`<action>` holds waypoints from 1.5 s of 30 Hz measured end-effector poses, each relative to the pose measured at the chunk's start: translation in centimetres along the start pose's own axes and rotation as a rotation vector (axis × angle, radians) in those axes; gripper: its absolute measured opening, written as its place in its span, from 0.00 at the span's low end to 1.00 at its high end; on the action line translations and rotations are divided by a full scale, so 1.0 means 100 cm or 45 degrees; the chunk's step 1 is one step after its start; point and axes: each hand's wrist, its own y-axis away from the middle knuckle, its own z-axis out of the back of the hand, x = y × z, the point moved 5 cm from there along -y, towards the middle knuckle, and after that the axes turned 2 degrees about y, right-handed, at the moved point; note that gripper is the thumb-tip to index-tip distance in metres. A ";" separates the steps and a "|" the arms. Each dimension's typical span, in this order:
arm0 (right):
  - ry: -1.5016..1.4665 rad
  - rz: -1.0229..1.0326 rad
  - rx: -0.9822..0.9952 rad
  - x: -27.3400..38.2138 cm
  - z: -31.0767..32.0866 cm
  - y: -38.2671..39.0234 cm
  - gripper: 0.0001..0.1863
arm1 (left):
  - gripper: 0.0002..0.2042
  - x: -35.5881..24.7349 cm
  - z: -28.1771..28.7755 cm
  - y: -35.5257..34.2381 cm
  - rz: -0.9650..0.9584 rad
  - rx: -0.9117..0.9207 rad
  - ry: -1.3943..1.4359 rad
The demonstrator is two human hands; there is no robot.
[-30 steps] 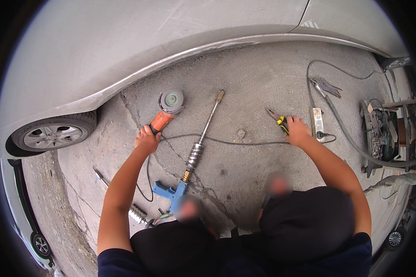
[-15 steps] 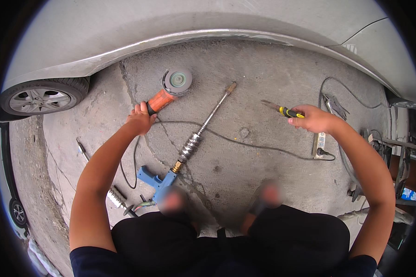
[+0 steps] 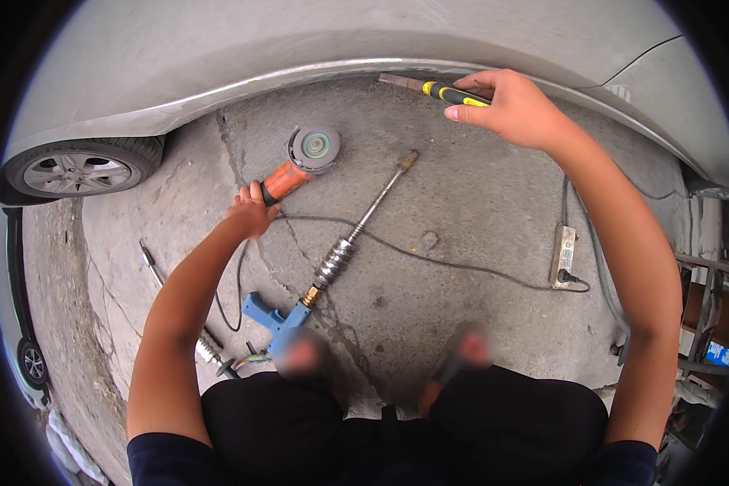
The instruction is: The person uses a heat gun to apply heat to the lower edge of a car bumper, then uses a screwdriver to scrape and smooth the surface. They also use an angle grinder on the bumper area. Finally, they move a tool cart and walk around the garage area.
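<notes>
My left hand [image 3: 253, 211] is closed around the black rear end of an orange angle grinder [image 3: 285, 180]. The grinder's round grey disc faces up; whether the tool rests on the floor or hangs above it I cannot tell. In my right hand [image 3: 512, 105] is a flat-bladed hand tool [image 3: 445, 91] with a yellow and black handle. Its narrow brownish blade points left, beside the lower sill [image 3: 332, 66] of a silver car [image 3: 300, 32]. Contact between blade and sill cannot be made out.
A blue pistol-grip slide-hammer puller [image 3: 332, 263] lies diagonally on the concrete before my feet. Another slide-hammer tool [image 3: 208, 347] lies partly behind my left arm. A dark cord [image 3: 454, 263] runs to a power strip [image 3: 563, 255] at right. A car wheel [image 3: 81, 170] stands at left.
My right hand has moved up and left with the flat-bladed tool, from near the power strip to the car's sill. My left hand stays on the grinder, almost unmoved.
</notes>
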 end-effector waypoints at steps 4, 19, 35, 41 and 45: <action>0.001 0.334 -0.100 -0.019 -0.008 -0.011 0.36 | 0.37 -0.001 0.000 -0.002 -0.017 -0.030 0.018; -0.219 0.189 -0.034 0.014 -0.030 -0.019 0.35 | 0.40 -0.005 0.004 0.001 0.024 0.024 -0.022; -0.153 0.139 -0.073 -0.014 -0.006 -0.005 0.36 | 0.38 -0.001 0.000 0.000 0.008 -0.002 0.022; -0.233 0.040 -0.104 -0.044 0.018 0.012 0.31 | 0.39 -0.001 0.001 0.000 0.035 0.002 0.033; -0.206 0.054 -0.126 -0.054 0.021 0.008 0.32 | 0.39 -0.006 0.002 0.001 0.041 0.003 0.031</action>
